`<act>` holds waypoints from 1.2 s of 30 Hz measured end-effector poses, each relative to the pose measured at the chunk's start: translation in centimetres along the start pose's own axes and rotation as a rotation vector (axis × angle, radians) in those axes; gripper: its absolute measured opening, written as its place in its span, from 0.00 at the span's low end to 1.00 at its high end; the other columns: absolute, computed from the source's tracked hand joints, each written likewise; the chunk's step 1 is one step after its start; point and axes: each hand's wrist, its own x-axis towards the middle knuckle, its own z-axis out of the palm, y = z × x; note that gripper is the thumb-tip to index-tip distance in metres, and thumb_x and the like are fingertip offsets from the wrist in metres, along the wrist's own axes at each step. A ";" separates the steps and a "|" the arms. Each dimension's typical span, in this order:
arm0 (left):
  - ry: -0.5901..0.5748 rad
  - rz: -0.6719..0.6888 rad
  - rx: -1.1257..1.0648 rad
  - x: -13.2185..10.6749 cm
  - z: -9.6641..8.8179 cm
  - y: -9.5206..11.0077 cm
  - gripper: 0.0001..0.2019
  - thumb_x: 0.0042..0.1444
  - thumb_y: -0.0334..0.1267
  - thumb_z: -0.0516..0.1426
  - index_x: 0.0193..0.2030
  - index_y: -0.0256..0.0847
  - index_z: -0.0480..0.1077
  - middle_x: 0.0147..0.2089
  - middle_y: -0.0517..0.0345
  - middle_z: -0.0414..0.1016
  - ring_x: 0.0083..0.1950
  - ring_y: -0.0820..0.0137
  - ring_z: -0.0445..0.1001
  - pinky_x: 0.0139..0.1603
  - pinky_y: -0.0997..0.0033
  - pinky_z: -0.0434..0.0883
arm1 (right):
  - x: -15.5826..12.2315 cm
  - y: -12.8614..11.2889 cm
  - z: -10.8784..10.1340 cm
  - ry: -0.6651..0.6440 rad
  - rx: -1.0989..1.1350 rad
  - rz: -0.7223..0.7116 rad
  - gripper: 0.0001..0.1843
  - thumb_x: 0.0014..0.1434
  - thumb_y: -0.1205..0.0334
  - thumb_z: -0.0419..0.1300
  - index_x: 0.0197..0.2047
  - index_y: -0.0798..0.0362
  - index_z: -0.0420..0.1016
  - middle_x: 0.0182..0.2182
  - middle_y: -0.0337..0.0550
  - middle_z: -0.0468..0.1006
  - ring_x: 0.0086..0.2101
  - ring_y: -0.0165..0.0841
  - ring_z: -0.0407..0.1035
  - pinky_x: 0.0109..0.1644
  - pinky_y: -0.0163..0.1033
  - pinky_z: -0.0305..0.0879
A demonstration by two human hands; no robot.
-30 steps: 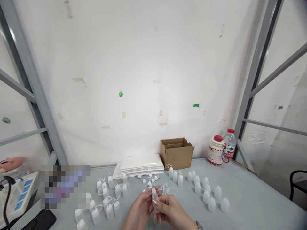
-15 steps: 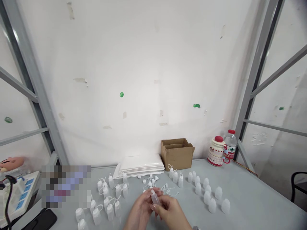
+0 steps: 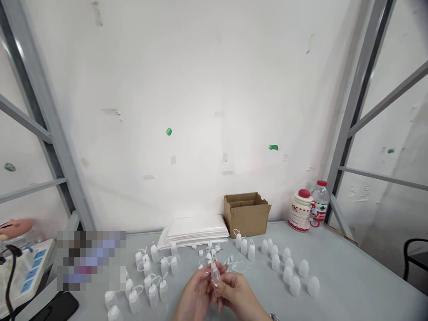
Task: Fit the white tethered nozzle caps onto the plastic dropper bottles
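Note:
Between my two hands is a small translucent squeeze bottle (image 3: 216,277), held nearly upright with a white pointed tip at its top. My left hand (image 3: 196,290) curls around it from the left, with fingertips showing behind the bottle. From the right, my right hand (image 3: 236,292) pinches its lower body between thumb and fingers. Just beyond the hands lies a loose pile of small white caps (image 3: 209,255). Thin white strap pieces (image 3: 236,266) are scattered to the right of that pile. What the left palm touches is partly hidden.
Capped bottles (image 3: 153,294) stand in groups on the left, and a few more (image 3: 251,252) right of centre. Several capless bottles (image 3: 288,275) stand at right. Behind are white sheets (image 3: 197,229), a cardboard box (image 3: 248,220), a jar (image 3: 300,214) and a water bottle (image 3: 321,200). A phone (image 3: 60,306) lies front left.
The bottle stands slightly more upright, and my right thumb has shifted up against its side. The rest of the table looks the same, apart from a slight shift of the view.

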 end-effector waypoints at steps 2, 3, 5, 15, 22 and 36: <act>0.025 -0.013 0.009 -0.2 0.3 0.2 0.14 0.52 0.32 0.48 0.33 0.32 0.74 0.34 0.48 0.78 0.30 0.68 0.72 0.30 0.70 0.65 | 0.0 0.1 0.0 -0.039 0.093 0.017 0.24 0.37 0.44 0.67 0.19 0.59 0.71 0.15 0.38 0.70 0.15 0.23 0.61 0.20 0.30 0.51; 0.033 -0.017 0.010 -0.3 0.4 0.3 0.14 0.53 0.32 0.47 0.33 0.31 0.74 0.34 0.47 0.78 0.32 0.67 0.72 0.30 0.70 0.65 | 0.0 0.1 0.0 -0.054 0.129 0.017 0.23 0.37 0.45 0.67 0.19 0.60 0.72 0.15 0.39 0.71 0.15 0.22 0.61 0.19 0.29 0.50; 0.047 -0.022 0.009 -0.5 0.7 0.4 0.14 0.53 0.32 0.47 0.34 0.31 0.74 0.34 0.47 0.78 0.33 0.67 0.73 0.29 0.71 0.65 | -0.1 0.1 0.1 -0.076 0.184 0.011 0.23 0.37 0.46 0.68 0.19 0.60 0.72 0.15 0.39 0.71 0.14 0.21 0.60 0.19 0.28 0.49; -0.018 -0.070 -0.023 -0.6 0.5 0.5 0.13 0.50 0.34 0.50 0.34 0.32 0.74 0.35 0.49 0.79 0.31 0.67 0.73 0.28 0.71 0.64 | -0.5 -0.7 0.6 -0.164 0.348 0.062 0.20 0.40 0.51 0.69 0.23 0.63 0.76 0.15 0.40 0.72 0.13 0.19 0.60 0.19 0.27 0.49; -0.108 -0.060 -0.022 -0.8 0.5 0.5 0.13 0.45 0.35 0.52 0.34 0.33 0.75 0.34 0.50 0.78 0.41 0.62 0.73 0.40 0.68 0.66 | -0.7 -0.9 0.5 -0.285 0.427 0.057 0.19 0.41 0.51 0.68 0.25 0.61 0.75 0.12 0.35 0.69 0.12 0.19 0.54 0.18 0.28 0.49; -0.167 0.075 0.037 -0.9 -0.3 0.7 0.16 0.45 0.37 0.55 0.41 0.38 0.73 0.42 0.50 0.77 0.45 0.62 0.70 0.40 0.69 0.63 | -0.4 -1.0 0.0 -0.114 0.093 -0.027 0.20 0.38 0.49 0.68 0.26 0.60 0.76 0.19 0.37 0.72 0.16 0.21 0.59 0.20 0.29 0.49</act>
